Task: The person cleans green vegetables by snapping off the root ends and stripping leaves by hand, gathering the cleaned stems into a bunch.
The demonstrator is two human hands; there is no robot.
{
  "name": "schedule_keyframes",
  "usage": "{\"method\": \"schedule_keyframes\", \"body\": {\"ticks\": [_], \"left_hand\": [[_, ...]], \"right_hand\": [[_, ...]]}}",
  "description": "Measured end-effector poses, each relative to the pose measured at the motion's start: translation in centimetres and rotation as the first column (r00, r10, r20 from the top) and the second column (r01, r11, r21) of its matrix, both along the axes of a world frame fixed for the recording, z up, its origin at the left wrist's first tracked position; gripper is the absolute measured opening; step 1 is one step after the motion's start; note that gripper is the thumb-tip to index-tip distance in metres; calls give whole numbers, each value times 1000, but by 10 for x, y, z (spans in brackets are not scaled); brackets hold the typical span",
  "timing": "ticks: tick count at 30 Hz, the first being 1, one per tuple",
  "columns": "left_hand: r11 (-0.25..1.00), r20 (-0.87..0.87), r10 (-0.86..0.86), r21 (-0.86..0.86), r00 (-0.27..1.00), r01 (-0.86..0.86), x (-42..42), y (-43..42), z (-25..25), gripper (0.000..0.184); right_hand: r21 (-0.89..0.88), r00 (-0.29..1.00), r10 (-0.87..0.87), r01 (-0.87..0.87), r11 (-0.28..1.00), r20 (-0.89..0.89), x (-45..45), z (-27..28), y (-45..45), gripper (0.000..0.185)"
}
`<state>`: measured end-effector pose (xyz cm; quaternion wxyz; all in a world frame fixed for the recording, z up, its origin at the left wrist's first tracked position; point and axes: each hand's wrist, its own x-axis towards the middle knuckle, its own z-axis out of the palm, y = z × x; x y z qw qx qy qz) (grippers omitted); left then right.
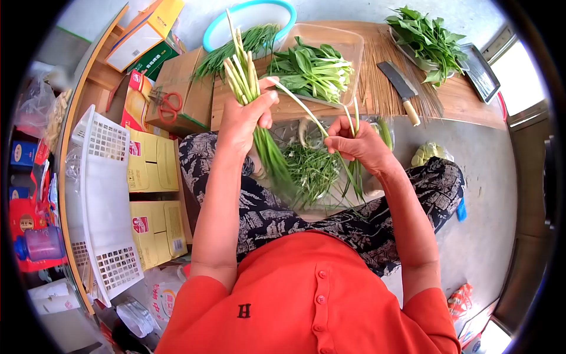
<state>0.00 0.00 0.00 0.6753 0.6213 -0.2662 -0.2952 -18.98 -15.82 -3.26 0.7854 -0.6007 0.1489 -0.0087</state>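
My left hand (249,121) is closed around an upright bunch of garlic chives (242,76), pale thick ends up, green leaves hanging below and blurred at the tips. My right hand (355,141), level with it on the right, pinches a few loose garlic chives (355,118) between thumb and fingers. One pale stalk (300,106) runs slantwise from the left hand's fingertips to the right hand. Below and between the hands lies a heap of thin green trimmings (312,171). The container or surface under the heap is partly hidden.
A low wooden table (466,106) holds a clear tray (358,44) of leafy greens, a blue-rimmed basket (292,17), a cleaver (398,82) and a plate of leaves (427,44). Red-handled scissors (170,107) rest by a cardboard box (177,71). At left stands a white crate (106,200).
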Motion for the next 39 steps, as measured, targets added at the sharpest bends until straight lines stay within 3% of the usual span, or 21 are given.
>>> {"method": "schedule_keyframes", "body": {"ticks": [2,3,5,7,10,13,15,17,19,21,22,27,31,33,37,39], "left_hand": [[994,-134,-41,-103,990,27,-7,-8,-2,29],[998,-104,-41,-59,994,35,0,2,6,29],[997,-137,-27,-72,990,18,-6,-3,3,24],[997,-147,-42,-67,988,32,-15,-7,0,21],[988,-159,-152,-7,975,153,-28,-13,-5,19],[970,-156,-240,-10,958,241,-30,-15,-6,20],[971,-157,-231,16,960,237,-27,-13,-4,22],[969,-218,-243,-3,945,248,-24,-10,-6,23],[959,-246,-274,-1,930,283,-24,-10,-7,23],[933,-373,-342,-26,862,359,-26,-10,-12,21],[923,-385,-368,-42,846,383,-28,-11,-14,19],[918,-320,-389,-58,864,391,-35,-16,-15,22],[912,-255,-408,-66,877,406,-34,-11,-20,26],[957,-405,-268,-6,874,291,-31,-6,-21,27],[960,-279,-226,100,933,262,-13,15,-24,20],[936,-263,-286,128,921,327,3,25,-25,23]], "right_hand": [[-61,1000,19,-20,998,-11,-2,3,0,10],[-18,1000,14,-14,1000,21,8,-2,14,10],[-141,999,50,-49,989,7,7,0,12,11],[-101,998,66,-66,993,0,13,7,14,14],[-196,991,52,-27,980,126,26,20,18,19],[-236,987,121,-92,967,109,33,15,11,20],[-318,983,149,-109,942,105,33,15,3,24],[-480,999,27,-12,877,23,36,15,-9,26],[-453,996,-45,77,888,81,40,22,-13,28],[-205,965,-170,211,956,199,40,31,-9,22],[-236,956,-221,264,935,194,49,26,-7,16],[-118,967,-78,109,987,242,55,27,1,10],[-103,965,-120,147,984,231,50,26,-1,9],[-168,951,-246,278,946,186,50,22,-10,8],[-9,941,-238,248,969,242,41,23,-39,12],[6,935,-257,264,965,244,36,23,-51,13]]}}
